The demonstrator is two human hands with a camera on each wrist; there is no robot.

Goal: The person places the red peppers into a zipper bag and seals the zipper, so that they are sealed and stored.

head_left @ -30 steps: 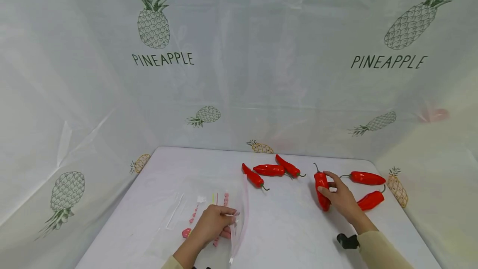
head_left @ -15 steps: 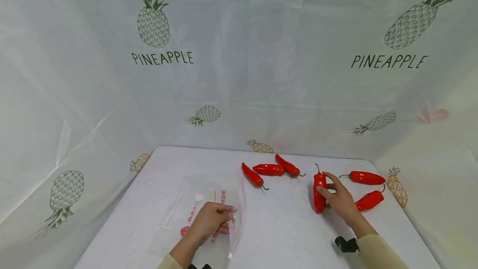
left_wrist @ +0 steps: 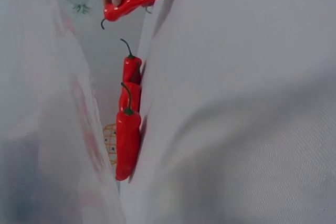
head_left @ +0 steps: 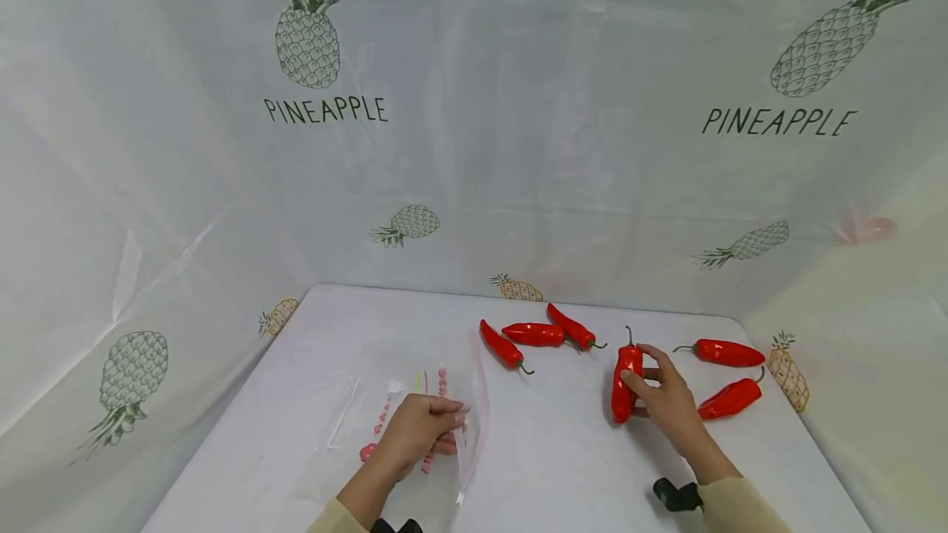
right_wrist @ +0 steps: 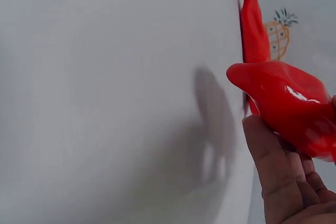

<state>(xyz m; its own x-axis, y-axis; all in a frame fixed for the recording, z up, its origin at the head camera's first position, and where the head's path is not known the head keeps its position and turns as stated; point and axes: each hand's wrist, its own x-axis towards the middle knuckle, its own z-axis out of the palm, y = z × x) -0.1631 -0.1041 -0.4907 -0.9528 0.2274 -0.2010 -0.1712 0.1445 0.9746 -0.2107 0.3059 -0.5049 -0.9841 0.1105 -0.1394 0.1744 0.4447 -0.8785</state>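
Observation:
My right hand (head_left: 666,400) holds a red chili pepper (head_left: 626,383) between thumb and fingers, its green stem pointing away from me. In the right wrist view the glossy pepper (right_wrist: 289,106) hangs above the white surface and casts a shadow there. On the left, my left hand (head_left: 418,433) pinches the edge of a clear zip bag (head_left: 348,426) with pink printing. The bag's mouth faces right, towards the pepper. From the left wrist view, the held pepper (left_wrist: 134,2) appears beyond the bag's opening; the left fingers do not show there.
Behind lie three more red peppers (head_left: 533,335) close together. Two others, a far one (head_left: 729,353) and a nearer one (head_left: 731,398), rest to the right of my right hand. A pineapple-printed white sheet (head_left: 518,146) hangs around the white table (head_left: 563,451).
My right hand has moved slightly left with the pepper, which now stands a little closer to the bag. The left hand keeps its pinch on the bag almost in place.

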